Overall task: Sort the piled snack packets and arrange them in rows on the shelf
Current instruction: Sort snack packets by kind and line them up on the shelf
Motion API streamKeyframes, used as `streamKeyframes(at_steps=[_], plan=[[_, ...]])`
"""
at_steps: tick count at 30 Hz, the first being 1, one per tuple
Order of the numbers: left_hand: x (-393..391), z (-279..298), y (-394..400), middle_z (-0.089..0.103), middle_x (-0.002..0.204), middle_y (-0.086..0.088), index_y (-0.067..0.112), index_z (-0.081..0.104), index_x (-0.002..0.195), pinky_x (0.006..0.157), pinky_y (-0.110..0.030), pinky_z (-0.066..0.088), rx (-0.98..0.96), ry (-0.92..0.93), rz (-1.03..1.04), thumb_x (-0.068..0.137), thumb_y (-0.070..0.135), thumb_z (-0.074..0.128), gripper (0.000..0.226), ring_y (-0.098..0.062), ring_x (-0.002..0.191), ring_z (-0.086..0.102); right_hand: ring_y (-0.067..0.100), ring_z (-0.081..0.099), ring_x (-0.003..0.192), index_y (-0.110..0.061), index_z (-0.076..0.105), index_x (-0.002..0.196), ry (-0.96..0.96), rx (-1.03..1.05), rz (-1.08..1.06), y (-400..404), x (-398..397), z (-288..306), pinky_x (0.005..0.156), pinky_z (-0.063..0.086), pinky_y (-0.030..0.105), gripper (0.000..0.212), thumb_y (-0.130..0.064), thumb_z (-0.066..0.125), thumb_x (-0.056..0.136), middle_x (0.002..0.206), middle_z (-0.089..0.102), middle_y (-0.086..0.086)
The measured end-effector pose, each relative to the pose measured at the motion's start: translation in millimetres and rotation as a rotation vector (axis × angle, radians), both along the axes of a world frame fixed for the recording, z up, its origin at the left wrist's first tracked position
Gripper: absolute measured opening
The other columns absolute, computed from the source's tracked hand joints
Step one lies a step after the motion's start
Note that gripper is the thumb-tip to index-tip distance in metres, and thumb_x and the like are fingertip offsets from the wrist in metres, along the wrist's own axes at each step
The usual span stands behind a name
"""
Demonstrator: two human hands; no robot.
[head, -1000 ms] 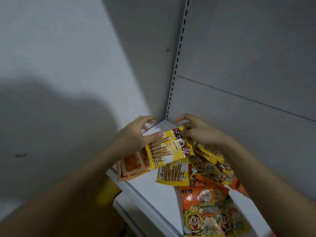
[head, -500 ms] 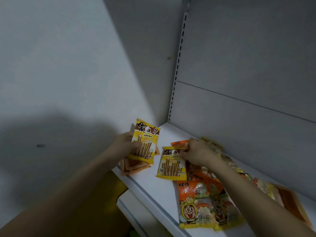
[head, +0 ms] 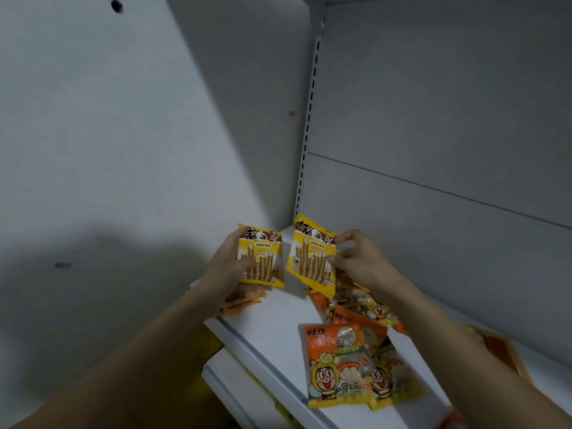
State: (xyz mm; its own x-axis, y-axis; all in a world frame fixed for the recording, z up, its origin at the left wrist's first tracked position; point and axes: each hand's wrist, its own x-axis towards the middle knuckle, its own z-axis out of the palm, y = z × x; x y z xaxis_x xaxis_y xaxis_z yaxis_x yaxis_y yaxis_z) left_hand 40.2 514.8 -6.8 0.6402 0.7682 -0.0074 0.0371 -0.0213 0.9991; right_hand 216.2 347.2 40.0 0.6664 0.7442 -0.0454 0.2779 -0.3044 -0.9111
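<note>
Gripping one yellow wafer packet [head: 260,256] in left hand [head: 227,267], another [head: 312,257] pinched by right hand [head: 360,261], both raised.

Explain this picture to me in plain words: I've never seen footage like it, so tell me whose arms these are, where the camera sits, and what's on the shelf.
No machine here: a person wears a camera on the head, looking down at their own arms. The left hand grips one yellow wafer-stick packet; the right hand pinches a matching second packet. Both are held up above the white shelf. On it lies a loose pile of orange cartoon-face packets, and flat orange packets sit under the left hand.
</note>
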Motion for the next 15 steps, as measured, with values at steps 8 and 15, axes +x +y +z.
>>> streamKeyframes(at_steps=[8,15], plan=[[37.7,-3.6,-38.1,0.076,0.101,0.004,0.026,0.044,0.145,0.082,-0.049,0.061,-0.18,-0.11,-0.127,0.089,0.004,0.071,0.066,-0.026,0.095,0.074,0.024,0.069,0.071,-0.016,0.046,0.117,-0.063,0.005,-0.034,-10.8,-1.9,-15.9,0.059,0.058,0.031,0.029,-0.02,0.065,0.095,0.092,0.068,0.007],[46.5,-1.3,-38.3,0.074,0.106,-0.003,0.031,0.044,0.142,0.078,-0.044,0.061,-0.212,-0.118,-0.094,0.094,0.001,0.064,0.06,-0.025,0.089,0.075,0.033,0.064,0.089,-0.009,0.045,0.115,-0.283,-0.25,-0.416,-35.0,78.3,-28.3,0.074,0.054,0.044,0.031,-0.03,0.058,0.095,0.104,0.062,0.015]])
